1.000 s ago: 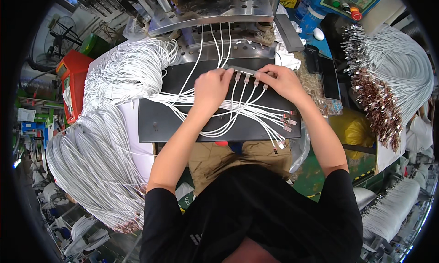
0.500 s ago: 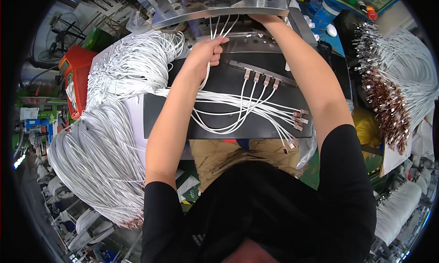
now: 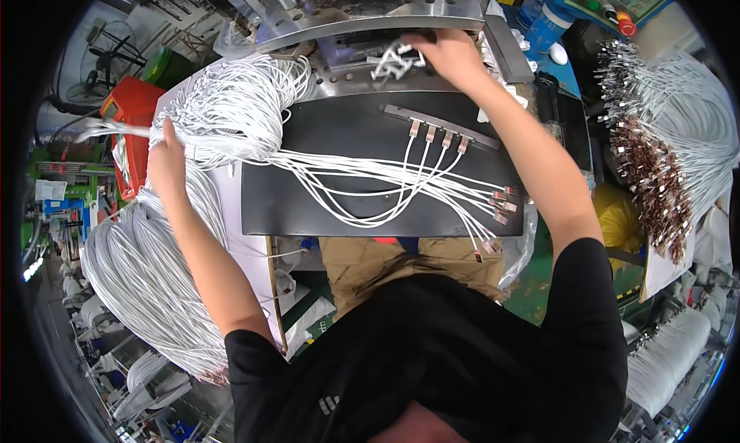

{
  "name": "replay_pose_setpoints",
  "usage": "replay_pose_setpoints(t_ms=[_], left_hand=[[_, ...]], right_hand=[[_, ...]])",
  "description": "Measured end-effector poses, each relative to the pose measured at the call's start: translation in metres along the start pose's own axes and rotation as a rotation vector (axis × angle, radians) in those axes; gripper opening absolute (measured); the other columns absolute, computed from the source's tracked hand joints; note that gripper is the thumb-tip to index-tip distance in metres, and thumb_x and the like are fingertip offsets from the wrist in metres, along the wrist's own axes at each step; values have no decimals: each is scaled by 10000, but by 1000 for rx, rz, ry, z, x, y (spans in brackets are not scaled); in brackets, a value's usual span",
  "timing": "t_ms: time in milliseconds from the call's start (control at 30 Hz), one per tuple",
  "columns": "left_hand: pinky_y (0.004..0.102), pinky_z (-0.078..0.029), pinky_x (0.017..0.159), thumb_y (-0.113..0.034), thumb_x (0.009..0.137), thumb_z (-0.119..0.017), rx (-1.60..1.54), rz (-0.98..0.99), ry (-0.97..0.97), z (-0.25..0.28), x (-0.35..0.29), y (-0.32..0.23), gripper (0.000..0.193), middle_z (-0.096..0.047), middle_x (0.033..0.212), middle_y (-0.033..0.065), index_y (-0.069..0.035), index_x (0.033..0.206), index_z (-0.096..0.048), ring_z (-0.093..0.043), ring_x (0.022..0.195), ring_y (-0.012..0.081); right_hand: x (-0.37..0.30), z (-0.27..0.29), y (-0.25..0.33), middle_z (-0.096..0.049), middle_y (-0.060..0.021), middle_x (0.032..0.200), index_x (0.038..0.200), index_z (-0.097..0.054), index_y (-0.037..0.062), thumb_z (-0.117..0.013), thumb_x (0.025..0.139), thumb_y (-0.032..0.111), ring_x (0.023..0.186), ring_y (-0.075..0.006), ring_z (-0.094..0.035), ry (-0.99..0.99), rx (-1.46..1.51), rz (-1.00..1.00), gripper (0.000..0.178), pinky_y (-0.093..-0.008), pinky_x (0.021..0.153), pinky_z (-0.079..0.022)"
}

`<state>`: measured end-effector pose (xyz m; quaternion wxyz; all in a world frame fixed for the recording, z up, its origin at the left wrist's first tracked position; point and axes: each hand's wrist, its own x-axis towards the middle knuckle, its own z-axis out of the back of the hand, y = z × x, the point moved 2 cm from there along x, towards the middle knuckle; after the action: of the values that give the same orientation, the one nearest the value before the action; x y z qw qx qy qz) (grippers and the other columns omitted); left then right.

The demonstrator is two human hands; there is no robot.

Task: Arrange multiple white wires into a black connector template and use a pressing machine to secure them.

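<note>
My left hand (image 3: pixel 166 161) is out at the left, closed around a few white cables (image 3: pixel 116 128) whose ends stick out leftward, blurred by motion. Under the metal press plate (image 3: pixel 370 25), my right hand (image 3: pixel 456 55) pinches a branched white plastic sprue (image 3: pixel 397 63). On the black work surface (image 3: pixel 339 123) lies a slotted metal bar (image 3: pixel 397 113) with several cable plugs (image 3: pixel 429 132) set along it. Their cords loop down into a bundle of white cables (image 3: pixel 347 165) running left to right, ending in metal plugs (image 3: pixel 505 206).
A big heap of white cables (image 3: pixel 231 107) lies left of the black surface, with a long hanging bundle (image 3: pixel 154 258) below it. An orange-red bin (image 3: pixel 131 107) stands behind. At right are hanging cables with brown plugs (image 3: pixel 647 173) and a control panel with a red button (image 3: pixel 626 26).
My left hand has carried the cables from under the press plate to the far left. My right hand has come out from beneath the plate, now with the white sprue in its fingers.
</note>
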<state>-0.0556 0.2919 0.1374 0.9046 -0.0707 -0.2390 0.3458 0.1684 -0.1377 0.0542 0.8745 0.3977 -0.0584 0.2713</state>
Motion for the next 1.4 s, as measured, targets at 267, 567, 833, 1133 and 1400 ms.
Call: replay_pose_setpoints(t_ms=[267,567,833,1133,1400], left_hand=[[372,-549,734,-152,842,-721,-556,-1133,315,-58,-238,-176,131,-662,871,57,-91,941,-661,-653,806,265],[362,-508,690,-188,864,-715,-514,-1108,213,-82,-256,-220,169,-603,861,68,-76,836,-592,-609,836,249],[413,-511,657,-204,909,-680,-388,-894,212,-93,-185,-203,266,-597,722,118,-39,715,-600,-615,718,306],[444,-530,700,-324,949,-618,-481,-889,142,-135,-136,-272,329,-654,747,140,-39,804,-691,-658,768,345],[458,-557,806,-437,935,-556,-392,-634,454,-135,-107,-264,450,-716,806,177,-50,800,-743,-694,841,383]], right_hand=[[-108,46,-4,-674,-136,1049,1166,-677,93,-683,915,251,1070,-340,-594,-138,-480,203,297,-425,929,-460],[-143,54,-7,-608,-161,962,1078,-667,15,-641,945,182,951,-347,-581,129,-124,44,215,-408,865,-463],[11,-11,-36,-619,-170,1283,1142,-667,13,-535,1010,381,1180,-356,-577,-134,-100,95,412,-434,972,-441],[130,-45,-158,-658,-101,956,1047,-647,19,-567,1005,250,904,-221,-625,-154,660,264,249,-389,820,-514],[116,-63,-129,-679,-157,981,1039,-665,20,-531,995,155,915,-288,-645,-223,-186,362,195,-405,859,-496]])
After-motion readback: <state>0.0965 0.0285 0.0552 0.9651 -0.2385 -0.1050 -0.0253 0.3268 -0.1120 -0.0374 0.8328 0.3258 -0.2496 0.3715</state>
